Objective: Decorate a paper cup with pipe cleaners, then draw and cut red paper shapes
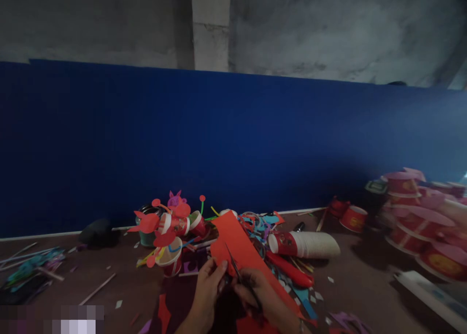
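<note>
My left hand [207, 288] pinches the near edge of a long strip of red paper [239, 244] that runs up and away over the table. My right hand [260, 295] is closed round a pair of dark scissors [235, 268], whose blades point up-left into the red paper close to my left fingers. Just beyond the paper lies a cluster of red paper cups with red cut-out shapes [171, 232] stuck on them. A stack of red and white paper cups [304, 245] lies on its side to the right of the paper.
A blue partition [233, 144] runs along the table's far edge. Coloured paper scraps and straws [32, 266] litter the left and middle. Stacked red paper bowls [419, 217] crowd the right side, with a white tray edge [430, 295] near them. A dark object [97, 232] sits at the back left.
</note>
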`<control>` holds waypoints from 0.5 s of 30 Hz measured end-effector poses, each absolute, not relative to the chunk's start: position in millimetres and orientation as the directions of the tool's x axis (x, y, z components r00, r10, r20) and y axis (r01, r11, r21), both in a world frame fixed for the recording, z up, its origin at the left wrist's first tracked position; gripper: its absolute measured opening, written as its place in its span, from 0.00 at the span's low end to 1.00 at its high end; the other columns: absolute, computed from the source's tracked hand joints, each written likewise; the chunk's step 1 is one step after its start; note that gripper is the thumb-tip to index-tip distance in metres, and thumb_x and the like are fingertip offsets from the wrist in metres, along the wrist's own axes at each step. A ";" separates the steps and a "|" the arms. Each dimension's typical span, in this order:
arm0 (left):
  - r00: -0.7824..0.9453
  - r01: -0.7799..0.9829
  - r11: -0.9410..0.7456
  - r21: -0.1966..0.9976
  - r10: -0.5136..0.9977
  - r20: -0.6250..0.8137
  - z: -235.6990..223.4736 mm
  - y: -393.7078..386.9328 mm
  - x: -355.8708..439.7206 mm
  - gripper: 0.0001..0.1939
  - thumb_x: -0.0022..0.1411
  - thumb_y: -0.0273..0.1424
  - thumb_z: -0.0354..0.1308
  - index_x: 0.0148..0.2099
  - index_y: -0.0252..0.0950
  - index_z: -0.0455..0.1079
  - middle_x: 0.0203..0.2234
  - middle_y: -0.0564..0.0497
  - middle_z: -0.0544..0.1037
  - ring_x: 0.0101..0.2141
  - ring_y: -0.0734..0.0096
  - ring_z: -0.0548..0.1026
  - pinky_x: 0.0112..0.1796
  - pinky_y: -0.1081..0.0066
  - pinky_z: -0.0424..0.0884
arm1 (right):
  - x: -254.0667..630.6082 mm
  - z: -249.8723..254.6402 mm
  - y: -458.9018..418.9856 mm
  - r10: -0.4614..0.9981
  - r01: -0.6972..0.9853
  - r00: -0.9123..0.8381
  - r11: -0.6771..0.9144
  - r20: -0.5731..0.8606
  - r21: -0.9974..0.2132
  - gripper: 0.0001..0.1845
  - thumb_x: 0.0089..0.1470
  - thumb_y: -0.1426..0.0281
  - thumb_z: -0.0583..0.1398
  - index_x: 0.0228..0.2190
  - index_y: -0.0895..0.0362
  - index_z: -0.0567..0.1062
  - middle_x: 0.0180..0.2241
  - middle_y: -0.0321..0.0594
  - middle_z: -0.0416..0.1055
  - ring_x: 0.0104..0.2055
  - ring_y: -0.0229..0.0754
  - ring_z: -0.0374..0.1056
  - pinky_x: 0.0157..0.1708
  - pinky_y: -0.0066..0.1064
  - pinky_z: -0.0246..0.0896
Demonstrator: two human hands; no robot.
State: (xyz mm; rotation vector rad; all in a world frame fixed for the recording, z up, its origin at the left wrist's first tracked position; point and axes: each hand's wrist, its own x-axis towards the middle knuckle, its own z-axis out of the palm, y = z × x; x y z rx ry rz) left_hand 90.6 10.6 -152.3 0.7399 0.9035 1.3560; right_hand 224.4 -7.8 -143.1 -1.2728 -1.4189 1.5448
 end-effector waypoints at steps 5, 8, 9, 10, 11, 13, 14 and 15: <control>0.012 -0.457 0.107 0.883 0.993 -0.114 -157.3 14.6 87.6 0.24 0.36 0.46 0.71 0.28 0.34 0.70 0.10 0.62 0.61 0.11 0.87 0.49 0.14 0.80 0.45 | 224.8 -142.4 -8.8 0.928 0.143 -0.300 -0.184 -0.220 -0.972 0.20 0.42 0.53 0.61 0.28 0.58 0.68 0.13 0.26 0.61 0.10 0.29 0.53 0.07 0.19 0.43; 0.014 -0.453 0.110 0.885 0.993 -0.116 -159.5 15.7 86.8 0.25 0.35 0.47 0.71 0.28 0.34 0.69 0.10 0.63 0.61 0.11 0.87 0.49 0.14 0.80 0.44 | 224.0 -143.2 -7.6 0.932 0.180 -0.292 -0.166 -0.214 -0.970 0.20 0.42 0.53 0.61 0.26 0.58 0.67 0.12 0.26 0.60 0.10 0.29 0.53 0.07 0.20 0.42; 0.012 -0.454 0.108 0.884 0.993 -0.115 -159.9 15.6 86.9 0.24 0.36 0.47 0.71 0.28 0.34 0.69 0.10 0.63 0.61 0.11 0.88 0.48 0.14 0.80 0.44 | 223.6 -142.8 -7.4 0.936 0.186 -0.283 -0.159 -0.208 -0.970 0.20 0.42 0.53 0.61 0.25 0.58 0.67 0.11 0.26 0.59 0.10 0.29 0.53 0.07 0.20 0.42; 0.008 -0.456 0.106 0.884 0.993 -0.115 -160.0 15.4 87.1 0.24 0.36 0.48 0.70 0.28 0.34 0.69 0.10 0.63 0.60 0.11 0.88 0.48 0.15 0.80 0.43 | 223.2 -141.9 -7.5 0.939 0.186 -0.274 -0.157 -0.205 -0.970 0.19 0.41 0.54 0.61 0.25 0.57 0.67 0.11 0.26 0.59 0.10 0.29 0.53 0.07 0.20 0.41; 0.005 -0.458 0.105 0.883 0.993 -0.115 -160.1 15.2 87.3 0.24 0.37 0.48 0.70 0.28 0.34 0.69 0.10 0.64 0.60 0.12 0.88 0.48 0.15 0.81 0.43 | 222.9 -140.7 -7.7 0.942 0.183 -0.270 -0.155 -0.201 -0.971 0.19 0.40 0.54 0.61 0.25 0.57 0.67 0.11 0.26 0.59 0.10 0.29 0.52 0.08 0.20 0.42; 0.001 -0.462 0.106 0.880 0.993 -0.119 -159.7 14.4 87.8 0.24 0.37 0.47 0.70 0.28 0.34 0.69 0.12 0.63 0.62 0.12 0.88 0.48 0.15 0.81 0.44 | 222.8 -137.8 -8.5 0.943 0.177 -0.271 -0.150 -0.195 -0.973 0.19 0.39 0.54 0.61 0.24 0.57 0.66 0.11 0.26 0.59 0.10 0.29 0.52 0.09 0.20 0.42; 0.000 -0.464 0.107 0.879 0.993 -0.121 -159.4 14.0 88.0 0.24 0.37 0.47 0.71 0.28 0.34 0.69 0.13 0.62 0.64 0.12 0.88 0.50 0.15 0.81 0.45 | 222.9 -136.6 -8.8 0.942 0.173 -0.274 -0.148 -0.191 -0.974 0.19 0.39 0.54 0.60 0.24 0.57 0.66 0.11 0.26 0.59 0.10 0.29 0.52 0.09 0.20 0.42; -0.001 -0.466 0.108 0.878 0.992 -0.123 -159.2 13.5 88.1 0.24 0.37 0.47 0.71 0.28 0.34 0.69 0.14 0.60 0.67 0.12 0.88 0.52 0.15 0.81 0.46 | 223.1 -136.0 -9.0 0.940 0.172 -0.280 -0.148 -0.193 -0.974 0.18 0.39 0.54 0.60 0.24 0.57 0.66 0.11 0.25 0.59 0.10 0.29 0.52 0.09 0.20 0.42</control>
